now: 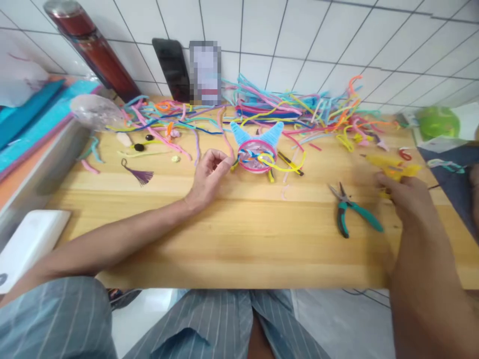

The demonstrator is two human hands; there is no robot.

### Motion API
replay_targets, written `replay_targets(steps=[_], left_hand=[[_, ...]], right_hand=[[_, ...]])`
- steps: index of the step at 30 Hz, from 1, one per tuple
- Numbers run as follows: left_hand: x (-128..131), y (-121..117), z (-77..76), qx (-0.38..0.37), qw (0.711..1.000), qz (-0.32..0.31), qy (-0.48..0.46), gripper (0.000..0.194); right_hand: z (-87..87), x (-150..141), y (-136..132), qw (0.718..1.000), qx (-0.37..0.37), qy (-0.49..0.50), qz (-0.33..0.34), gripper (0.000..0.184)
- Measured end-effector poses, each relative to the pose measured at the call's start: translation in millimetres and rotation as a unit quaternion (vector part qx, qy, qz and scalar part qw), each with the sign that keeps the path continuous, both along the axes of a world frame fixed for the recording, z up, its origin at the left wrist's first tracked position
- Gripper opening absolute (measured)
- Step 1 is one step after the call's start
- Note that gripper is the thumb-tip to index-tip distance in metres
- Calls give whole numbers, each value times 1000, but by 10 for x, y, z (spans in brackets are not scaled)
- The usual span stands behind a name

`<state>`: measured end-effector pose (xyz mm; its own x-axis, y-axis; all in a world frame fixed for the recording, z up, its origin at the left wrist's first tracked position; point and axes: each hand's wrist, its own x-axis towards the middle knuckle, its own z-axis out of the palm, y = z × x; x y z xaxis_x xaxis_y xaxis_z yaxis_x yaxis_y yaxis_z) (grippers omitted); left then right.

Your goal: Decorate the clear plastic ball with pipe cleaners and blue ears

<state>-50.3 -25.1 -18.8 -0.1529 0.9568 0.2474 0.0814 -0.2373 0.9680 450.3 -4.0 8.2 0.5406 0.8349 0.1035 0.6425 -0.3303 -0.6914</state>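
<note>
My left hand (209,177) is closed, thumb and fingertips pressed together at the left edge of a round pipe-cleaner craft (258,162). What the pinch holds, if anything, is too small to make out. The craft has a pink rim, two light-blue pointed ears, a clear wrapped middle with blue and orange strands, and a yellow pipe cleaner (304,158) looping out to the right. On the right, my right hand (406,192) is wrapped round a yellow glue gun (392,167), smeared by motion, its nozzle pointing left. Green-handled pliers (348,203) lie with jaws apart, left of that hand.
A pile of coloured pipe cleaners (277,104) runs along the tiled wall. Two phones, one a black phone (172,70), lean there beside a red thermos (93,50). A purple tassel (139,173) lies left, a white box (35,239) at the table's left edge. A cutter (291,163) lies behind the craft.
</note>
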Motion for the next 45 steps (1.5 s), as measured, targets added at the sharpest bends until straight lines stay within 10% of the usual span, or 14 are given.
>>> replay_targets(steps=[8,15,20,31,39,45], left_hand=[[28,47,47,255,940,-4,228,12],[176,33,-38,370,850,-27,373,20],[182,-37,-99,376,817,-27,437,20],[2,339,210,331,848,-43,412,21],[272,220,100,393,758,-21,520,16],[210,356,256,374,764,-38,524,24]], right_hand=[[652,-1190,-376,967,137,105,187,30],[723,-1783,-393,931,71,21,358,21],[550,-1868,-308,910,62,-16,410,19],[436,-1808,-365,915,-15,118,385,31],[433,-1752,-358,926,-13,126,355,31],[530,-1647,-382,931,29,144,334,26]])
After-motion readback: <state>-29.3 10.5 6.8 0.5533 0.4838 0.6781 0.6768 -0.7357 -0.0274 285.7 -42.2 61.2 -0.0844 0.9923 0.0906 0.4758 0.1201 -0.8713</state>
